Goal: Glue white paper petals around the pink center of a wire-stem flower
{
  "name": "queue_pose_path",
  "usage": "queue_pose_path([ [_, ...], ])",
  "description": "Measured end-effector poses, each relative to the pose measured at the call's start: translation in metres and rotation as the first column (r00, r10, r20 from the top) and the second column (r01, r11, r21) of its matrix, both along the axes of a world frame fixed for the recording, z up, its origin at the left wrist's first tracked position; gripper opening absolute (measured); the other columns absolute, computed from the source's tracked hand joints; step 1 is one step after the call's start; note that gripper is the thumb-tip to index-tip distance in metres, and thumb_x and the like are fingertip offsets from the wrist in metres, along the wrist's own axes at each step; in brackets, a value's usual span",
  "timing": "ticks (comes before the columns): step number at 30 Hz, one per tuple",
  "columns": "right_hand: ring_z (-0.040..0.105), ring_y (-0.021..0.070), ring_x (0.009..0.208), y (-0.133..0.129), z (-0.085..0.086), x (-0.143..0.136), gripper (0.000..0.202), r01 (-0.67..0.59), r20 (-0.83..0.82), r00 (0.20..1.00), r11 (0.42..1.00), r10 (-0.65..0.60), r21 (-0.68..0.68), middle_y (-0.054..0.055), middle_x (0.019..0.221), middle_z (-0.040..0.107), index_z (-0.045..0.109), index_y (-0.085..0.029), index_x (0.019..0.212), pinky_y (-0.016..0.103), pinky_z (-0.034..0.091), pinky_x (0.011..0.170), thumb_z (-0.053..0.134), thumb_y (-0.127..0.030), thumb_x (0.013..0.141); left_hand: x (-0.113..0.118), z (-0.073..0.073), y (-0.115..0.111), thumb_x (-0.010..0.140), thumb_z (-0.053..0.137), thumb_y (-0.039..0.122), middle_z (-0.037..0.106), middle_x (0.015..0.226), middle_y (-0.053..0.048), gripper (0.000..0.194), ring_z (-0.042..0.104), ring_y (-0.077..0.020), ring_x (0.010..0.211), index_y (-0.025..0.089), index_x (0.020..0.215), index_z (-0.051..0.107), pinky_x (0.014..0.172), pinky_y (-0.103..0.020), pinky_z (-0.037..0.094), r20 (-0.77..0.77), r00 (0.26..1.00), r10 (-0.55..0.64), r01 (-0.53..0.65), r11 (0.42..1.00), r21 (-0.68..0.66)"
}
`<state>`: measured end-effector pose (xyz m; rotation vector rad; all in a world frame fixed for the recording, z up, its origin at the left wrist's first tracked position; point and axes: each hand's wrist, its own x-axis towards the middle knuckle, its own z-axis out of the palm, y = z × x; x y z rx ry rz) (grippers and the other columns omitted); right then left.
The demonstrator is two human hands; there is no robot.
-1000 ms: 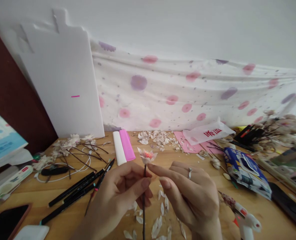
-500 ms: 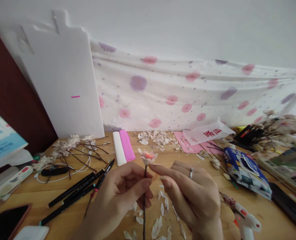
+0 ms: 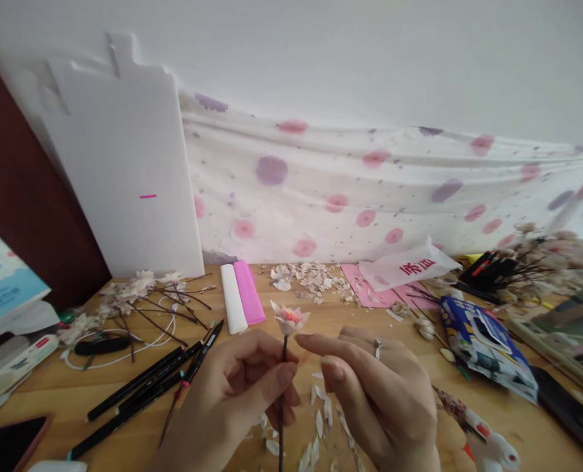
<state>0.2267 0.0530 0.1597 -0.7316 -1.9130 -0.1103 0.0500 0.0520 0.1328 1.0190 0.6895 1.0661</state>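
Observation:
My left hand (image 3: 249, 393) pinches a thin dark stem (image 3: 281, 432) between thumb and fingers, holding it upright. On top of the stem sits a small flower (image 3: 290, 317) with pale petals and a pink-orange centre. My right hand (image 3: 382, 393), a ring on one finger, is just right of the stem. Its index finger points at the base of the flower with a small gap between them, and the other fingers are curled; whether they hold anything is hidden. Loose pale petals (image 3: 319, 423) lie on the wooden table (image 3: 242, 446) below the hands.
Black pens (image 3: 136, 383) and finished-looking flower stems (image 3: 166, 305) lie left. White and pink bars (image 3: 249, 293), a petal pile (image 3: 311, 278) and pink paper (image 3: 370, 295) are behind. Right are a blue wipes pack (image 3: 488, 347), a glue gun (image 3: 488, 436) and a dark phone-like object (image 3: 566, 406).
My right index fingertip has moved slightly away from the flower's base. The view has shifted a little, so things on the table appear lower. My left hand keeps its grip on the stem.

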Motion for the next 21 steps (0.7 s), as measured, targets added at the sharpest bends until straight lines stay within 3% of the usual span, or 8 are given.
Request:
queue_pose_path([
  [21,0.053,0.0067,0.044,0.0014,0.0008,0.0,0.036,0.028,0.028,0.999,0.999,-0.029,0.025,-0.004,0.054,0.06,0.071,-0.016,0.098,0.022,0.036,0.042,0.042,-0.033,0.111,-0.0009,-0.0024,-0.0012,0.084,0.081,0.039,0.074,0.063,0.0,0.024,0.068,-0.0088,0.055,0.017,0.084,0.074,0.052,-0.013,0.054,-0.018,1.0,-0.026,0.027,0.999,0.026],
])
